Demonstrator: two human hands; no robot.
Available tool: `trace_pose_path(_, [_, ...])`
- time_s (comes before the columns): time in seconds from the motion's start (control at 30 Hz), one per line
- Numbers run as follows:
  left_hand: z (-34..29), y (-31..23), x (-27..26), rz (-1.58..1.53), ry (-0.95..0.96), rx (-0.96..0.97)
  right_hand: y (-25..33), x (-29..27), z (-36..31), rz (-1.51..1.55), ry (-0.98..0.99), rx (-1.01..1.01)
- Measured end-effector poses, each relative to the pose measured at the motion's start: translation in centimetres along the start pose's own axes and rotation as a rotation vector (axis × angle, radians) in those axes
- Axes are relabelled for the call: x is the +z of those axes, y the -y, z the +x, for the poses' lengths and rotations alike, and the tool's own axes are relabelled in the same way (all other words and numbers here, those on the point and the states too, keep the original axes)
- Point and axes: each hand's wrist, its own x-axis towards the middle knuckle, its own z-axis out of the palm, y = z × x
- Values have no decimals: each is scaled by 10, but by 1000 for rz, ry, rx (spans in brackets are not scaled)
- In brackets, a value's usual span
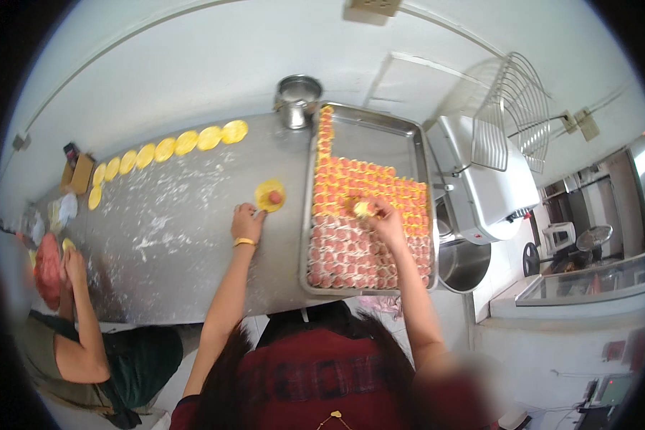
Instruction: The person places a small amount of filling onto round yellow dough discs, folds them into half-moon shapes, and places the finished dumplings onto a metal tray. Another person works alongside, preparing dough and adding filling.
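Observation:
On the metal table lies a round yellow dumpling wrapper (261,190) with a ball of pink meat filling (274,196) on it. The fingertips of my left hand (246,223) are closed at the wrapper's near edge. Over the tray, my right hand (385,221) pinches a small open-topped dumpling (364,209), yellow and pale. Below it, the large metal tray (304,236) holds many dumplings in tight rows (344,247), yellow-edged toward the middle and paler at the near end. A single column of them runs up the tray's left side.
A line of flat yellow wrappers (185,142) lies along the table's back edge. Behind the tray's left corner stands a metal pot (298,104); a white machine (480,179) with a steel bowl (466,265) is at right. At far left, a co-worker's hands (73,265) are beside pink meat (48,271).

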Motion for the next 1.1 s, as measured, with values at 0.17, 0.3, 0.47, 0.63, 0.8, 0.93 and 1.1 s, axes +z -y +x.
trace_pose_path(0.17, [7,-3,22,18,-137,-12,-18,-130,88,-249,-205,-92])
trace_pose_path(0.3, [-6,-8,23,-8,-151,-118,-49,-163,152,-406,-162,-53])
trace_pose_path(0.47, [-53,-9,15,38,-170,-183,-82,-146,199,-598,-14,-88])
trace_pose_path(0.63, [-100,-2,13,3,-182,-290,-97,-130,209,-721,137,-157])
trace_pose_path(0.8, [-125,-8,20,8,-277,-310,-100,-135,205,-561,236,-106])
trace_pose_path(0.93, [-127,-10,26,57,-329,-290,-104,-135,208,-606,279,-182])
trace_pose_path(1.1, [-133,-8,30,8,-354,-291,-95,-136,207,-653,353,-143])
